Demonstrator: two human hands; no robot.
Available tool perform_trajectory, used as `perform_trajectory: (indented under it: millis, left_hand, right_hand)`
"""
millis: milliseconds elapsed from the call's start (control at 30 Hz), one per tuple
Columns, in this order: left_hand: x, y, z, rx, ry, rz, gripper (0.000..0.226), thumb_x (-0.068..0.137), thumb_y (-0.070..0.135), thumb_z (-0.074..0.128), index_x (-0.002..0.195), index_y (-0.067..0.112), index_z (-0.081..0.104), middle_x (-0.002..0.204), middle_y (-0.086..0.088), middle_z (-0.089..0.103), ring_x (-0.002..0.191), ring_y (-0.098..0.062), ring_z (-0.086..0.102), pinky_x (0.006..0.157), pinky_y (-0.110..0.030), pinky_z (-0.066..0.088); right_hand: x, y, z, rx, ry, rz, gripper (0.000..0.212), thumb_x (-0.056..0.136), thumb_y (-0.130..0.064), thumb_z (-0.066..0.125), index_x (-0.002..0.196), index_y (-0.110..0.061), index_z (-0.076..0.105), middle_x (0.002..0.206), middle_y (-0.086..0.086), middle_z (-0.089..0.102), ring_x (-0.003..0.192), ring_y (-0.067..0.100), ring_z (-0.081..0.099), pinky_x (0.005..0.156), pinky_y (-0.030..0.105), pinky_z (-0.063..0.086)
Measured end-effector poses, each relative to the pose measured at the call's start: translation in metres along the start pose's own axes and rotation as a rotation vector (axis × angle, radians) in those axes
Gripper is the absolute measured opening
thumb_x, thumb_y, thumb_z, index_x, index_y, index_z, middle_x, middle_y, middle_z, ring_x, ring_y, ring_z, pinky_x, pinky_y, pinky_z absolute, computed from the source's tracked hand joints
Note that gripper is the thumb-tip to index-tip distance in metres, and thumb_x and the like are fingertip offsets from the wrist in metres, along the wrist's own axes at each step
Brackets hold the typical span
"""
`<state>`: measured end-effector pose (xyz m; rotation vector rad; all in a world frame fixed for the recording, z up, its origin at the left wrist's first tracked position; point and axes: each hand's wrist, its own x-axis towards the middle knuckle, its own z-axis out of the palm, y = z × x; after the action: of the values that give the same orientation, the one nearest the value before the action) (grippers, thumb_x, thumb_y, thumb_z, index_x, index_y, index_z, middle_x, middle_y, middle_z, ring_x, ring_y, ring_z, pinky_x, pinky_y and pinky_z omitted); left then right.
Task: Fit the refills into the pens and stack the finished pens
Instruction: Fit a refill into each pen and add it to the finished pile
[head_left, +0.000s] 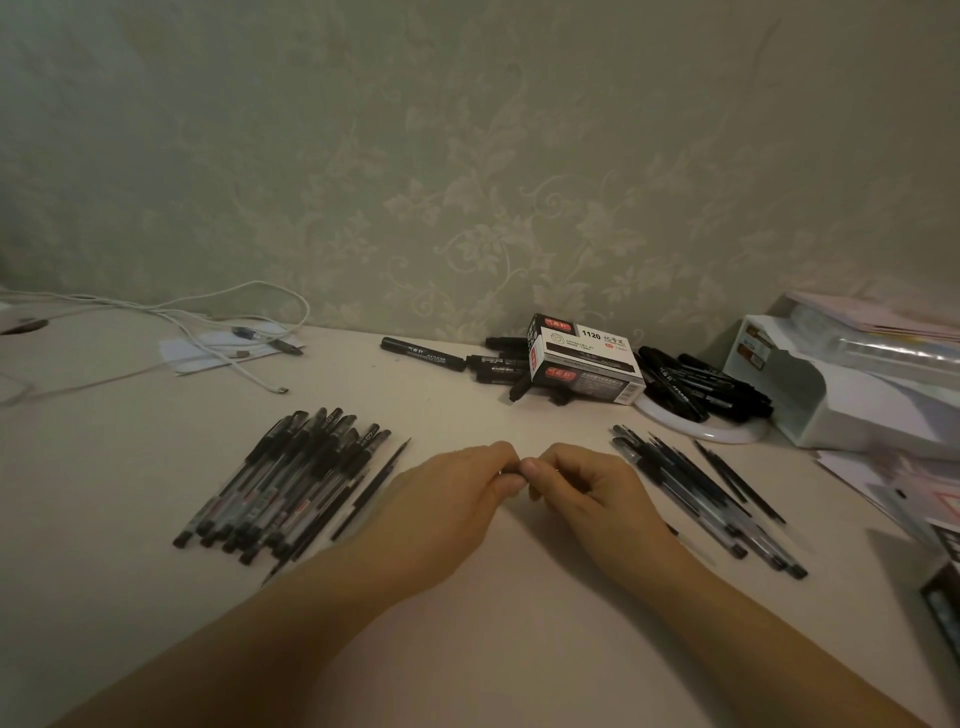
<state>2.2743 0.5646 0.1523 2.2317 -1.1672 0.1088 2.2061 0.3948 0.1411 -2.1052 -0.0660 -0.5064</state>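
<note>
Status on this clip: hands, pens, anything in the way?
Left hand and right hand meet, fingers pinching something small, unclear. Pen pile left, loose pens right. Nothing between them.

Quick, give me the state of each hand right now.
Left hand: fingers pinched shut on a small item, mostly hidden; what it is cannot be told.
Right hand: fingers curled, pinching the same item from the other side.

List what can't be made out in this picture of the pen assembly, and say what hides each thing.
- Head view: whatever the left hand and right hand pinch between them is hidden by the fingertips.
- Head view: the lower pens in the left pile are covered by those on top.
- Head view: small print on the marker box is too small to read.
- Head view: the dark object is cut off by the right edge.
</note>
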Motion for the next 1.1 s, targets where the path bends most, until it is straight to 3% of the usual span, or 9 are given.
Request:
perform_trajectory:
  millis: [233, 333, 500, 600, 733, 867, 933, 1000, 1100]
  left_hand:
    - [-0.001, -0.008, 0.0, -0.143, -0.046, 0.0, 0.014, 0.098, 0.041, 0.042, 0.092, 0.034, 0.052, 0.076, 0.009, 0.061, 0.069, -0.005, 0.055, 0.065, -0.039, 0.049]
    - [-0.002, -0.008, 0.004, -0.119, -0.035, 0.01, 0.019, 0.091, 0.052, 0.051, 0.094, 0.037, 0.041, 0.064, 0.01, 0.052, 0.057, -0.002, 0.048, 0.051, -0.02, 0.036]
    - [0.0, -0.009, 0.004, -0.102, 0.004, 0.029, 0.013, 0.096, 0.038, 0.051, 0.094, 0.032, 0.039, 0.072, 0.008, 0.054, 0.061, -0.009, 0.05, 0.056, -0.03, 0.044]
    - [0.001, -0.011, 0.002, -0.106, 0.049, 0.049, 0.012, 0.096, 0.035, 0.051, 0.092, 0.03, 0.041, 0.071, 0.009, 0.052, 0.061, -0.01, 0.049, 0.054, -0.03, 0.041]
    - [0.001, -0.012, 0.003, -0.056, 0.054, 0.06, 0.011, 0.096, 0.037, 0.05, 0.09, 0.031, 0.042, 0.074, 0.012, 0.052, 0.066, -0.007, 0.05, 0.056, -0.021, 0.038]
    - [0.0, -0.013, 0.003, -0.037, 0.063, 0.057, 0.011, 0.098, 0.038, 0.047, 0.091, 0.029, 0.048, 0.079, 0.012, 0.055, 0.072, -0.006, 0.052, 0.063, -0.031, 0.046]
    - [0.0, -0.013, 0.002, -0.039, 0.078, 0.051, 0.012, 0.097, 0.037, 0.047, 0.091, 0.027, 0.05, 0.081, 0.011, 0.057, 0.073, -0.006, 0.052, 0.065, -0.033, 0.047]
    - [0.0, -0.012, 0.002, -0.043, 0.086, 0.05, 0.013, 0.098, 0.036, 0.046, 0.09, 0.026, 0.051, 0.081, 0.01, 0.058, 0.073, -0.006, 0.053, 0.065, -0.033, 0.046]
    - [0.0, -0.011, 0.002, -0.026, 0.061, 0.045, 0.013, 0.098, 0.037, 0.045, 0.091, 0.028, 0.05, 0.081, 0.011, 0.057, 0.073, -0.006, 0.053, 0.064, -0.031, 0.046]
  right_hand:
    - [0.0, 0.0, -0.003, 0.026, -0.058, -0.013, 0.026, 0.087, -0.05, 0.057, 0.084, -0.03, 0.074, 0.076, -0.007, 0.069, 0.074, 0.007, 0.062, 0.072, 0.018, 0.047]
    - [0.0, 0.001, -0.003, 0.044, -0.061, 0.018, 0.014, 0.089, -0.041, 0.062, 0.09, -0.031, 0.073, 0.084, -0.007, 0.071, 0.081, 0.011, 0.064, 0.077, 0.026, 0.05]
    - [0.002, 0.003, -0.005, 0.028, -0.057, 0.017, 0.012, 0.09, -0.024, 0.069, 0.095, -0.035, 0.071, 0.095, -0.012, 0.071, 0.089, 0.011, 0.064, 0.082, 0.026, 0.053]
    - [0.002, 0.002, -0.004, 0.06, -0.009, 0.024, 0.018, 0.084, -0.038, 0.072, 0.101, -0.038, 0.068, 0.097, -0.013, 0.069, 0.089, 0.008, 0.064, 0.081, 0.023, 0.053]
    - [0.002, 0.005, -0.002, 0.025, -0.002, 0.055, 0.032, 0.079, -0.064, 0.055, 0.088, -0.036, 0.068, 0.081, -0.011, 0.069, 0.077, 0.005, 0.063, 0.073, 0.025, 0.051]
    - [0.005, 0.011, -0.003, 0.051, -0.012, 0.034, 0.004, 0.091, -0.032, 0.067, 0.089, -0.035, 0.07, 0.086, -0.008, 0.071, 0.082, 0.013, 0.064, 0.077, 0.032, 0.052]
    - [0.005, 0.013, -0.002, 0.051, -0.01, 0.035, 0.014, 0.09, -0.026, 0.071, 0.096, -0.038, 0.069, 0.095, -0.011, 0.071, 0.085, 0.015, 0.064, 0.076, 0.031, 0.052]
    - [0.005, 0.012, -0.002, 0.04, 0.002, 0.041, 0.017, 0.087, -0.039, 0.071, 0.102, -0.043, 0.066, 0.099, -0.015, 0.069, 0.084, 0.008, 0.062, 0.072, 0.022, 0.049]
    - [0.004, 0.012, -0.002, 0.027, 0.002, 0.048, 0.025, 0.084, -0.061, 0.061, 0.095, -0.04, 0.067, 0.089, -0.012, 0.069, 0.079, 0.004, 0.062, 0.071, 0.021, 0.048]
